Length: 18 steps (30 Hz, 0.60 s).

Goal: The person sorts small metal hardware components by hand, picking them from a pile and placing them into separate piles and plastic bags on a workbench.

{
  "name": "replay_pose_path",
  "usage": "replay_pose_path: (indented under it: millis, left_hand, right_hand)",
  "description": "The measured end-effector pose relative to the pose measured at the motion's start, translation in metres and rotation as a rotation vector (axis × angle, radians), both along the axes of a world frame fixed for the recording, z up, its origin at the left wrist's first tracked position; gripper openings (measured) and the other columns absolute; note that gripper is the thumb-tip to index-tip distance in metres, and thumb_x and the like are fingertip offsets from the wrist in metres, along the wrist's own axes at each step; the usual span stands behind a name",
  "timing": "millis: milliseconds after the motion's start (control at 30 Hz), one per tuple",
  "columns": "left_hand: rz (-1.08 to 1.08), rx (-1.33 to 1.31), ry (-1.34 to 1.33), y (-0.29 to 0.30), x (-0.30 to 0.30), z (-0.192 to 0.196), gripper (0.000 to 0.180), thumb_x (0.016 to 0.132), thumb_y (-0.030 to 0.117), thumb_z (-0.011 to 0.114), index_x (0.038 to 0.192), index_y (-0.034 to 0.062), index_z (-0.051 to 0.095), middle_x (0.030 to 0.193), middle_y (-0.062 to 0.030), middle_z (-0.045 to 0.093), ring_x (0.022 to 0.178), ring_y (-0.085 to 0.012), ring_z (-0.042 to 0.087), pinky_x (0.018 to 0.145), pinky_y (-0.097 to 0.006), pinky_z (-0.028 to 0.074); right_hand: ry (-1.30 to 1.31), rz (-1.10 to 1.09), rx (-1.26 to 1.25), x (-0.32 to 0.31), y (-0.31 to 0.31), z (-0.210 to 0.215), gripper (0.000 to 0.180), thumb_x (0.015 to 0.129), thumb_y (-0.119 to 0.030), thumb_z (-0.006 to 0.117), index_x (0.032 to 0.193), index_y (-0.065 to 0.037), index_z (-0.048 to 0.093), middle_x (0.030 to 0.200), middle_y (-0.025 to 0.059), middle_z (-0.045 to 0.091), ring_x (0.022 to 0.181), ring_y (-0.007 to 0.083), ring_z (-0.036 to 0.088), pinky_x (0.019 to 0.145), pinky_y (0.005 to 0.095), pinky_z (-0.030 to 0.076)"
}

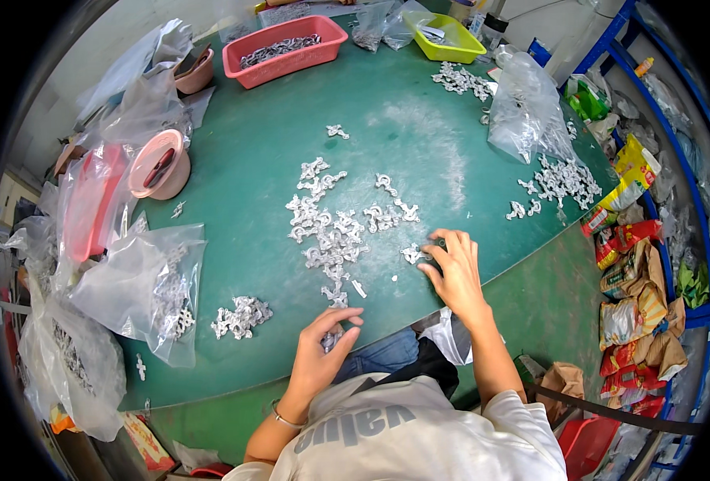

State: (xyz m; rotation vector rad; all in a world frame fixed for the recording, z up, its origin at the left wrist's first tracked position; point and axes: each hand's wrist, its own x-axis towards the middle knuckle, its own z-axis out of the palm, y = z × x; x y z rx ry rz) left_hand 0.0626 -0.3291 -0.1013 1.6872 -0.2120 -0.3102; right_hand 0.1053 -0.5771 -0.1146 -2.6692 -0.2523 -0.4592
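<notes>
Small grey metal castings, several of them cross-shaped, lie in a loose heap (331, 236) at the middle of the green table (250, 184). At the table's near edge my left hand (320, 345) curls its fingers and thumb around grey metal castings (332, 338), partly hidden by the hand. Farther right, my right hand (457, 272) is bent over the tabletop, thumb and fingers apart. Its fingertips are right beside a single casting (411, 253); whether they touch it I cannot tell. A smaller pile of castings (242, 317) sits left of my left hand.
A red basin (284, 60) of metal pieces and a yellow basin (451, 44) stand at the far edge. Clear plastic bags (142, 280) and a pink bucket (162, 170) line the left side. At right lie another bag (527, 104) and a castings pile (567, 180), beside blue shelving (667, 144).
</notes>
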Motion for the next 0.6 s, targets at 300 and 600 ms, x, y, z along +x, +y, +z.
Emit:
replay_pose_path:
  millis: [300,600]
  left_hand:
    - [0.121,-0.155,0.049,-0.007,0.001,0.002,0.034,0.080,-0.002,0.061,0.114,-0.0006,0.056,0.092,-0.0048,0.060,0.056,-0.0032,0.047,0.046,-0.017,0.038]
    - [0.125,-0.308,0.212,-0.012,0.005,0.030,0.024,0.081,0.002,0.063,0.104,-0.0017,0.062,0.073,-0.0013,0.059,0.051,-0.0017,0.040,0.043,-0.017,0.029]
  right_hand:
    - [0.159,-0.026,0.833,-0.026,0.039,0.004,0.013,0.075,0.003,0.065,0.088,0.003,0.061,0.079,0.0110,0.063,0.073,0.0215,0.060,0.069,0.0298,0.045]
    - [-0.129,0.384,0.672,-0.040,0.054,0.035,0.015,0.066,0.007,0.069,0.080,0.001,0.065,0.081,0.0105,0.065,0.072,0.0238,0.060,0.066,0.0315,0.045]
